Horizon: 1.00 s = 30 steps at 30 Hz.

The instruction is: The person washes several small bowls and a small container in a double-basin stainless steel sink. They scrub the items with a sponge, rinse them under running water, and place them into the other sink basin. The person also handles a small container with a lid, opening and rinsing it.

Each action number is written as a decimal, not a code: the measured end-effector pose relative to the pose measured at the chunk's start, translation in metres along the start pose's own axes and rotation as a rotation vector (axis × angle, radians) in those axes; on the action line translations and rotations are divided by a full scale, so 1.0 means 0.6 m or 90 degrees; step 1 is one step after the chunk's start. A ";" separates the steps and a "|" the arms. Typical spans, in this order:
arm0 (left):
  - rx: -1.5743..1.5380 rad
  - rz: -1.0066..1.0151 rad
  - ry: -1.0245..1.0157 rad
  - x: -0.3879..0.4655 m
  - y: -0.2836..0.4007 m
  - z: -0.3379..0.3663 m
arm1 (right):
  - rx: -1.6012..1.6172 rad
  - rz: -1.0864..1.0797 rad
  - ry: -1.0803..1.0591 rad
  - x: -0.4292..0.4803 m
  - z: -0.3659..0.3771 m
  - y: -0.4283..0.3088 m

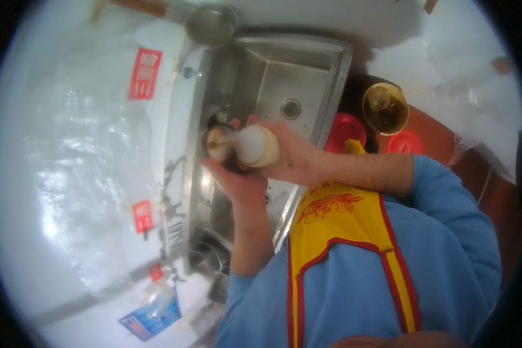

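Note:
Both hands are over the front part of a stainless steel sink. My right hand is closed around a cream-coloured round container with a white face or opening. Beside it, my left hand is cupped under a dark-rimmed round vessel that shows brown and pale patches inside. A blurred whitish band joins the two; whether it is liquid or a solid part I cannot tell. Parts of the fingers are hidden behind the objects.
A metal bowl stands at the sink's far corner. Metal pans lie at its near left. On the right are a yellowish bucket with something in it, a red basin and another red item. Red signs with writing hang on the left wall.

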<state>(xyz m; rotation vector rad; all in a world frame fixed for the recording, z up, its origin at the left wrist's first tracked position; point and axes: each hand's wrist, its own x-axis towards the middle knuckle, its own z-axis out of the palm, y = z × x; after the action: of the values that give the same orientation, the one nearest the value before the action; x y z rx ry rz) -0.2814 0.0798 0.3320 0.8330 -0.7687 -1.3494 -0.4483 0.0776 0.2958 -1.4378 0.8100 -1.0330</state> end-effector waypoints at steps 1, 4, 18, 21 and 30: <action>0.022 0.029 -0.021 -0.007 -0.004 -0.010 | 0.003 0.021 -0.030 -0.007 0.009 -0.003; 0.013 -0.043 0.006 -0.047 -0.009 -0.048 | -0.030 0.104 -0.109 -0.031 0.015 -0.020; -0.257 -0.275 0.136 -0.128 -0.030 -0.094 | -0.470 -0.077 -0.142 0.001 0.031 -0.090; -0.197 -0.299 0.170 -0.128 -0.028 -0.088 | -0.570 0.022 -0.189 0.030 0.065 -0.092; -0.192 -0.269 0.129 -0.109 -0.046 -0.120 | -0.527 0.225 -0.194 0.057 0.080 -0.069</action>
<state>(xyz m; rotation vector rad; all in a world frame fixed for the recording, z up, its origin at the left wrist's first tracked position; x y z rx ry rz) -0.2383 0.1489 0.2716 0.9022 -0.2240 -1.6721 -0.3940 0.0701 0.3428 -1.9727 1.2812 -0.1724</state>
